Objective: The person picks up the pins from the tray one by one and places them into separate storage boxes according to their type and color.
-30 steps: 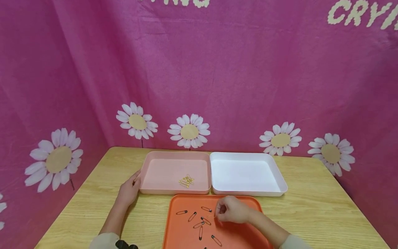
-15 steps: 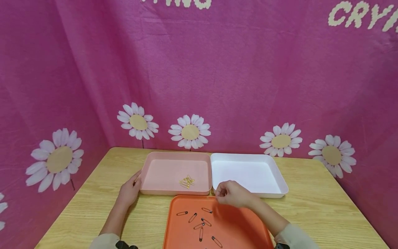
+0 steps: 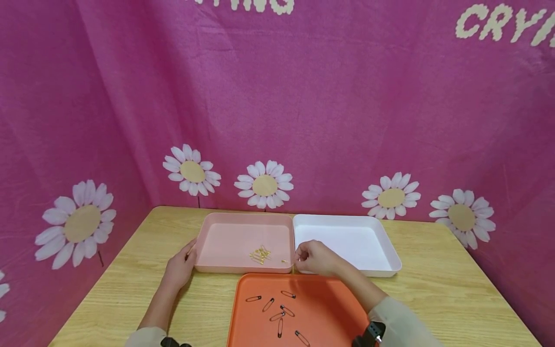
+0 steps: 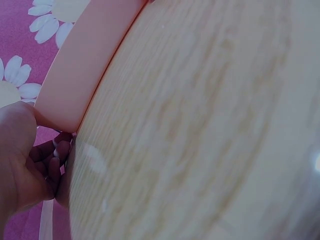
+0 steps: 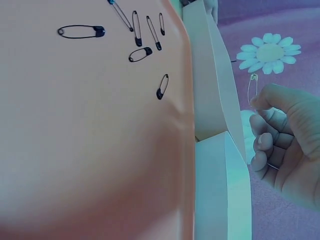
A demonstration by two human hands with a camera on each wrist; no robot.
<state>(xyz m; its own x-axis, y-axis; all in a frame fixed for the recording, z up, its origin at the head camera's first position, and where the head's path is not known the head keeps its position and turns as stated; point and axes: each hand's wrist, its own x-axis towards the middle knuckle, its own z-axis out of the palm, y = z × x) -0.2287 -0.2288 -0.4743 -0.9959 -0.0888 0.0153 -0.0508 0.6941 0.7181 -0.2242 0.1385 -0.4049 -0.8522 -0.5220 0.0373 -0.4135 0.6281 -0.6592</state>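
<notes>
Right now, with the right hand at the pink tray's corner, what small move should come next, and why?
Probably carry the right hand a little left over the pink tray and let go of the pin. The hand pinches a pale pin at the tray's right edge, the gold pins already lie inside, and the left hand steadies the tray.

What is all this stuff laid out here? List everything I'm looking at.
Table: one, light wood, under everything.
Pink tray: one, far left, its left edge touched by a hand.
Gold safety pins: a small pile, too tangled to count, plus one loose beside it, inside the pink tray.
White tray: one, right of the pink tray, touching it.
Orange tray: one, nearest the person.
Black safety pins: about six in view, scattered on the orange tray.
Backdrop: magenta cloth with white daisies and lettering.
Left hand: rests against the pink tray's left edge.
Right hand: at the seam between the far trays, fingers pinching a thin safety pin.
</notes>
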